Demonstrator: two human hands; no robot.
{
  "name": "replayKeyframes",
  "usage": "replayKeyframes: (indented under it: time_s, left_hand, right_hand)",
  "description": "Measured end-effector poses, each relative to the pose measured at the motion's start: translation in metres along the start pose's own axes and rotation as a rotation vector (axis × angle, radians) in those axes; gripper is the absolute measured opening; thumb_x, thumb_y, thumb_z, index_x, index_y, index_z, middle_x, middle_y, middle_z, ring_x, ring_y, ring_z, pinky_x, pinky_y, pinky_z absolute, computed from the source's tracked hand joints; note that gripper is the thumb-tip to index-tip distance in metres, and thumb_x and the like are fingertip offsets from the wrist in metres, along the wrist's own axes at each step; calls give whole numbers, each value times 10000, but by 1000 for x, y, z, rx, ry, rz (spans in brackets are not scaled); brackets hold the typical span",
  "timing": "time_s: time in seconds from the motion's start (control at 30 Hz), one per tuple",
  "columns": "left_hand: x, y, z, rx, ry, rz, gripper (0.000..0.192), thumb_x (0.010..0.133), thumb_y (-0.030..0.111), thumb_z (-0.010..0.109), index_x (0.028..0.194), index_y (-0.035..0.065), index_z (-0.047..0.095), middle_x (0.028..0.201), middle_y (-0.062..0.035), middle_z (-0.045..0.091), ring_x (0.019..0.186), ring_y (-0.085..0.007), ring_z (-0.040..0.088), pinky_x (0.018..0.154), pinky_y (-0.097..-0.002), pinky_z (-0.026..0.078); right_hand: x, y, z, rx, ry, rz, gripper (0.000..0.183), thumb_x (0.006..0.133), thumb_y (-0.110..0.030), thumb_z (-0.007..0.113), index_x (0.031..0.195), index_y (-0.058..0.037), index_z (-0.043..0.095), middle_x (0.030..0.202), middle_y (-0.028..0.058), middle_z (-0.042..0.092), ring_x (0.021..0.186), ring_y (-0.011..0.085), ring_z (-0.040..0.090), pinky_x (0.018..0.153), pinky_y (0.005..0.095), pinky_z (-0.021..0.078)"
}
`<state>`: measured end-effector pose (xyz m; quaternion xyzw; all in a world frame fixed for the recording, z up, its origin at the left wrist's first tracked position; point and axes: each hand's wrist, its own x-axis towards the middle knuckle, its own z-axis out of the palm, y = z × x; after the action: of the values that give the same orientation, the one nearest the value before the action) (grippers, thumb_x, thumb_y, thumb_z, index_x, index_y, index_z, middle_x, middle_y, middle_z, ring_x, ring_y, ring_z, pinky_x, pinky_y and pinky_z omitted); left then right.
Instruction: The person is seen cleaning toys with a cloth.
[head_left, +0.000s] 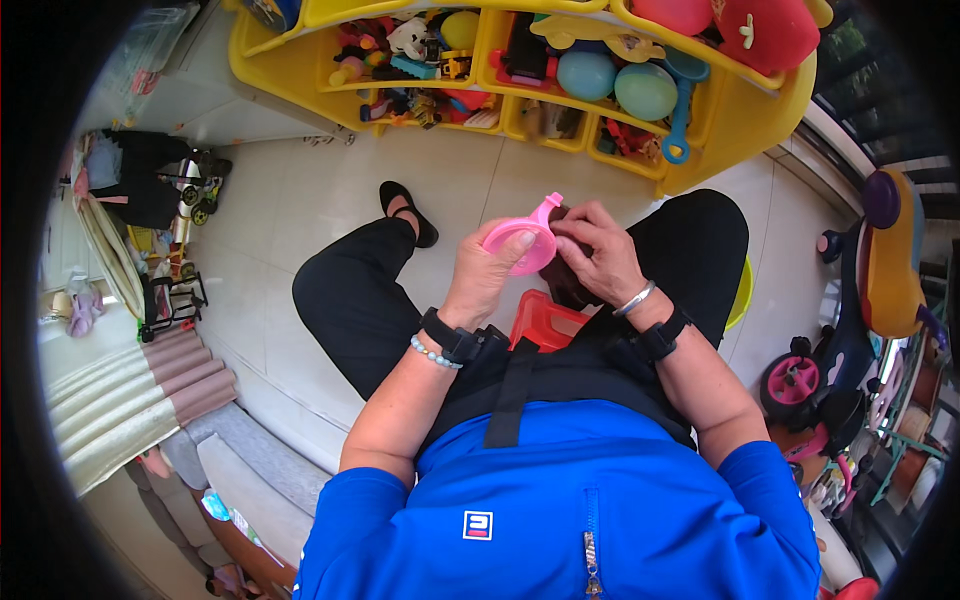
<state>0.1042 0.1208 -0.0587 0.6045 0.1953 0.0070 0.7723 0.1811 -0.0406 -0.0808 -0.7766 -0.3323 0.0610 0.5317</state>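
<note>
A round pink plastic toy piece (531, 247) with a short handle is gripped in my left hand (484, 270), my thumb lying on its flat face. Close beside it, my right hand (604, 255) has its fingers bent and pinched at a dark brown cloth-like thing (559, 277) behind the pink piece's right edge. The cloth-like thing hangs down between my knees; what exactly it is cannot be told. Below the hands a red plastic stool or container (541, 319) shows in part between my legs.
A yellow toy rack (735, 135) with bins of toys, balls and a blue toy scoop (679, 112) stands ahead. A yellow-green basin rim (742, 296) shows beyond my right knee. Ride-on toys (795, 379) stand at the right, a grey sofa (255, 457) at lower left.
</note>
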Motion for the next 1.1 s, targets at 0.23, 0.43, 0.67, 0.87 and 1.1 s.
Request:
replayKeyframes:
  time_s: [0.23,0.43,0.67,0.87,1.1]
  left_hand:
    - [3,10,-5,-21,-22,-39,287,799,213,674,976,-5,613,869,-41,633,772,-86,571,729,-225,457]
    - [-1,7,-1,146,-122,-81,263,786,212,685,937,4,628,835,-31,630,758,-83,569,711,-221,462]
    - [-2,10,5,259,-186,-65,243,777,192,690,929,10,636,830,-35,632,747,-85,573,682,-215,470]
    - [-2,8,13,216,-113,-113,283,782,205,684,954,-12,629,828,-41,630,745,-88,574,669,-218,468]
    - [1,10,18,75,-109,-168,283,804,209,663,961,-23,627,850,-60,640,752,-100,587,675,-236,479]
  right_hand:
    - [1,14,-6,453,182,211,208,792,-106,606,982,-22,602,864,42,581,790,142,568,731,256,453]
    - [2,6,-12,582,-84,168,292,821,-158,589,1083,-31,573,1143,74,524,1080,160,466,940,290,348]
    - [-1,5,-7,782,-155,407,199,791,-99,624,966,-13,583,924,52,604,875,112,552,794,265,442]
    - [-2,1,2,267,102,212,164,812,-106,598,936,-1,574,820,59,615,776,108,572,702,258,468]
    - [-2,14,3,483,293,414,150,855,-112,545,949,0,579,826,31,607,768,93,553,699,241,458]
